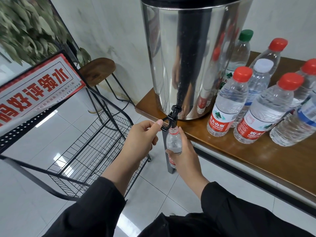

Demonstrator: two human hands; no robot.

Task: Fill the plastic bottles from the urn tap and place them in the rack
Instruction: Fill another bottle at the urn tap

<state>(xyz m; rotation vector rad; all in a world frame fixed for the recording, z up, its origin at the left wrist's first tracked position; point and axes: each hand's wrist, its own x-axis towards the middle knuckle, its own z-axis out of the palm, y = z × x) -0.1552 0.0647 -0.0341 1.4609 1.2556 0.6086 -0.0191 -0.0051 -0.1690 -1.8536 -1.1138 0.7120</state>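
Right now, bottle being filled: an uncapped plastic bottle (pixel 173 142) is held upright just off the table edge, its open neck directly under the tap spout (pixel 171 120).
Right hand: the right hand (pixel 185 154) is wrapped round the bottle's lower body, over the red label.
Left hand: the left hand (pixel 142 139) pinches the black tap lever between thumb and forefinger.
Urn: the steel urn (pixel 188 57) stands at the corner of the wooden table (pixel 239 158).
Waiting bottles: capped bottles (pixel 229 103) cluster on the table, right of the urn.
Rack: the black wire rack (pixel 89 147) stands left of the table, with no bottles visible in it.
Risk: a drifting neck would send water onto the floor; a thin bottle squeezed when full may overflow; late lever release would too.
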